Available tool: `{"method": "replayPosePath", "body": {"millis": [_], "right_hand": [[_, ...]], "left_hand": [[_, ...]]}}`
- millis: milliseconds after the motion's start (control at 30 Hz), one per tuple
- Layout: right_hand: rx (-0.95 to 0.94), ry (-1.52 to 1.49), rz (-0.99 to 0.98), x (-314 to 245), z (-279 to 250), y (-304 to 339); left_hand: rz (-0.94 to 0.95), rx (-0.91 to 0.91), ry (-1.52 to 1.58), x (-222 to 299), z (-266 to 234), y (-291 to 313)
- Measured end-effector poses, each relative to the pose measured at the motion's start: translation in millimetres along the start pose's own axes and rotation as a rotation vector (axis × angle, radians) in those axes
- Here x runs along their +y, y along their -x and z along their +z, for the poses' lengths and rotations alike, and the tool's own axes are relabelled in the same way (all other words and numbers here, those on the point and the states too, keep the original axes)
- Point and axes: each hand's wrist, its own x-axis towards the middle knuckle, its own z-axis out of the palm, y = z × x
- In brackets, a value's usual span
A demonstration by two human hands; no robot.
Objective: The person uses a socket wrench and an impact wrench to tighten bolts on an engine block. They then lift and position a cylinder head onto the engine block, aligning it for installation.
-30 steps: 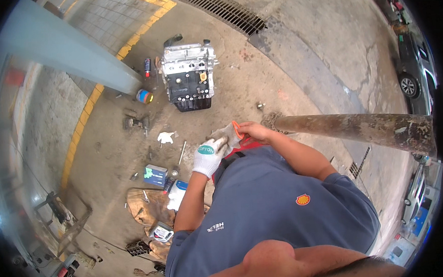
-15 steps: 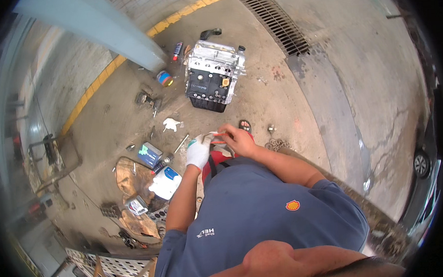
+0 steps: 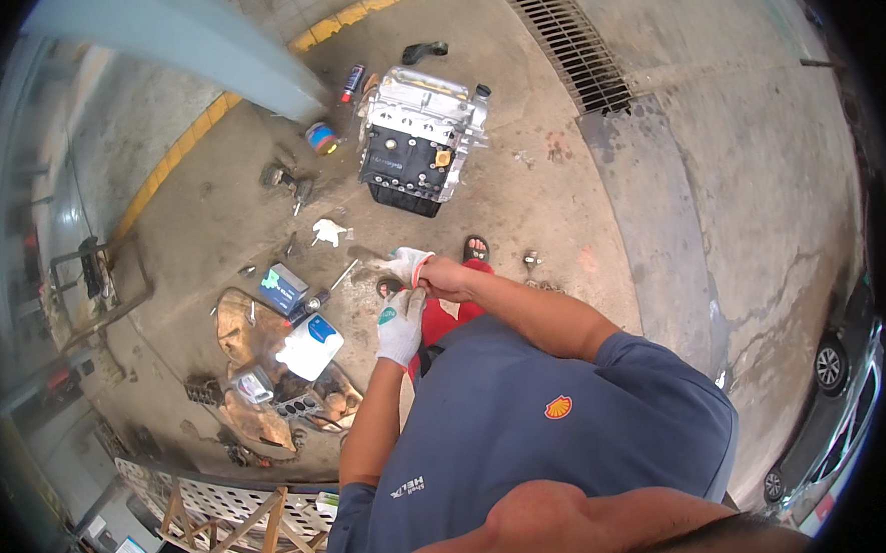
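Note:
My left hand (image 3: pixel 402 329) wears a white knit glove with a green patch on its back. Its fingers are closed at the cuff of a second white glove (image 3: pixel 412 261), which has a red-orange edge. My right hand (image 3: pixel 447 275) is pushed partway into that second glove; the wrist and the heel of the hand are bare. The covered fingers of the right hand stretch to the left, though their tips are hard to make out. Both hands are close together in front of my red trousers (image 3: pixel 445 316), above my sandalled feet.
An engine (image 3: pixel 414 143) stands on the concrete floor ahead. Left of it are a spray can (image 3: pixel 353 83), a round tin (image 3: pixel 322 138) and a power tool (image 3: pixel 286 182). Nearer lie a blue box (image 3: pixel 283 289), a white jug (image 3: pixel 310 347) and stained cardboard (image 3: pixel 235 322). A drain grate (image 3: pixel 566 40) runs far right.
My right hand has gone into the second glove, which was held between both hands before. The left hand has shifted down slightly to its cuff.

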Motion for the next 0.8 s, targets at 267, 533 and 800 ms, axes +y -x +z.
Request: {"method": "replayPosePath", "body": {"millis": [267, 533, 800], "right_hand": [[0.18, 0.949, -0.503, -1.8, -49.0, -36.2], [-0.003, 0.05, -0.513, -17.6, -23.3, -12.7], [0.349, -0.085, -0.098, 138.3, -165.6, -134.2]], "left_hand": [[0.15, -0.128, 0.104, 55.7, 18.6, -23.7], [-0.096, -0.278, 0.319, -12.8, 46.5, -60.9], [-0.214, -0.682, 0.549, -85.8, 85.6, -94.0]]}}
